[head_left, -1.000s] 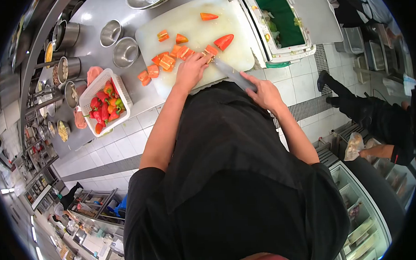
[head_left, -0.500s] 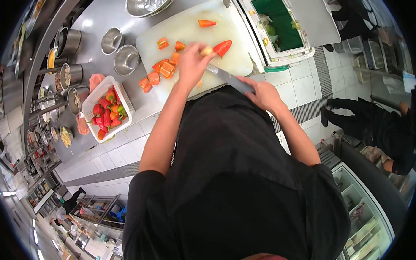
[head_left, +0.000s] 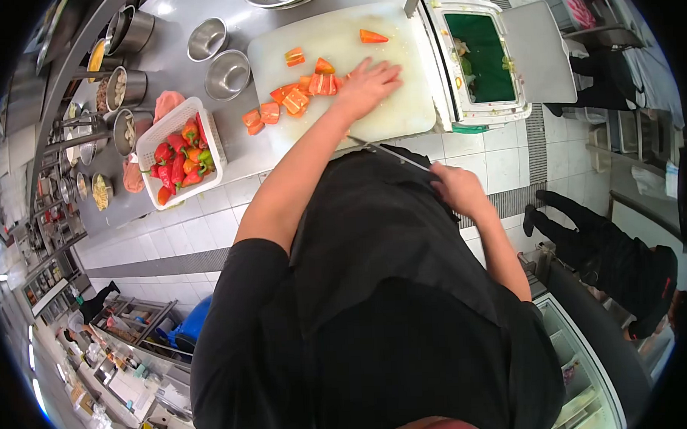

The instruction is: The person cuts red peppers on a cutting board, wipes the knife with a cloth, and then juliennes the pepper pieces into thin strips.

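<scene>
My left hand [head_left: 365,85] lies flat on the white cutting board [head_left: 400,106], fingers spread, right beside a heap of cut orange-red pepper pieces [head_left: 305,87]. Whether anything is under its palm is hidden. A single pepper piece [head_left: 373,36] lies at the board's far side and another [head_left: 294,56] to the left. My right hand [head_left: 458,189] is drawn back near my body and grips the handle of a knife [head_left: 390,154], whose blade points toward the board's near edge.
A white basket [head_left: 214,136] of whole red and orange peppers stands left of the board. Two steel bowls [head_left: 229,73] and several containers [head_left: 123,90] sit on the steel counter. An open bin with a green liner [head_left: 485,47] is on the right. Another person [head_left: 609,247] stands at right.
My left hand moved right across the board and flattened where the red pepper half lay. My right hand pulled the knife off the board toward my body.
</scene>
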A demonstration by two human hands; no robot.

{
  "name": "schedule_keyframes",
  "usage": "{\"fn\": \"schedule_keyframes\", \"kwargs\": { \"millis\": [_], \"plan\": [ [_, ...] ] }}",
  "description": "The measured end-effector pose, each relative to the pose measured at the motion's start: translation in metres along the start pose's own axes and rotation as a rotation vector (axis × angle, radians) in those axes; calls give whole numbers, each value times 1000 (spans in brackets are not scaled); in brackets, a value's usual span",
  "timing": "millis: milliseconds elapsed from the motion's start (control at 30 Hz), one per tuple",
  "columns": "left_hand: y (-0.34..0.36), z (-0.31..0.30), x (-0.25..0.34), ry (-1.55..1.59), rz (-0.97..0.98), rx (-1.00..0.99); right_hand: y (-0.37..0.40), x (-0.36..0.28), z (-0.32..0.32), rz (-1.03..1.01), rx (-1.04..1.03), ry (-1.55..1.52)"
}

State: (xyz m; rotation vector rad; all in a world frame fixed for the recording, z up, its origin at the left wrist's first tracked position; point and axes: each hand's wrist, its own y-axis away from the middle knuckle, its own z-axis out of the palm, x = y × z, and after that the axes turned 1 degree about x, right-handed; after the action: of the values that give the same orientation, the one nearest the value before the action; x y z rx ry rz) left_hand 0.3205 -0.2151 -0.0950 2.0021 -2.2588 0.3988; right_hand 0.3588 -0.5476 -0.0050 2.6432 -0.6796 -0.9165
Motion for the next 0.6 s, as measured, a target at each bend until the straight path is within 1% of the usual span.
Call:
{"fn": "schedule_keyframes", "kwargs": {
  "millis": [33, 100, 133, 167, 200, 233, 300, 333, 367, 400, 433, 500, 533, 567, 600],
  "plan": [
    [5, -6, -17, -1, 5, 4, -10, -5, 8, -7, -19, 42],
    [22, -13, -48, -246, -64, 19, -31, -22, 17, 27, -25, 35],
    [32, -22, -53, -241, -68, 18, -38, -24, 19, 55, -30, 29],
    [39, -33, -60, -199, -133, 44, -41, -18, 17, 52, -30, 33],
    [41, -45, -64, -160, -199, 69, -44, -8, 14, 69, 37, 47],
    [44, -56, -59, -164, -203, 70, -43, 3, 12, 87, 102, 57],
    [60, -76, -46, 25, -288, 256, -34, 46, 1, 281, 284, 1],
    [71, -81, -38, 22, -297, 257, -27, 63, -9, 408, 353, -11],
    [83, -85, -30, 59, -354, 313, -22, 76, -21, 533, 421, -21],
    [94, -90, -24, 92, -410, 373, -16, 78, -38, 572, 427, -11],
    [108, -89, -20, 85, -421, 376, -8, 79, -50, 613, 431, -3],
    [142, -80, -13, 129, -483, 503, -5, 101, -41, 405, 582, 109],
    [158, -79, -11, 122, -494, 506, -10, 96, -41, 426, 537, 126],
    [174, -77, -8, 120, -561, 541, -17, 89, -37, 412, 533, 126],
    [187, -76, -8, 113, -631, 575, -27, 78, -30, 494, 505, 168]
  ]
}}
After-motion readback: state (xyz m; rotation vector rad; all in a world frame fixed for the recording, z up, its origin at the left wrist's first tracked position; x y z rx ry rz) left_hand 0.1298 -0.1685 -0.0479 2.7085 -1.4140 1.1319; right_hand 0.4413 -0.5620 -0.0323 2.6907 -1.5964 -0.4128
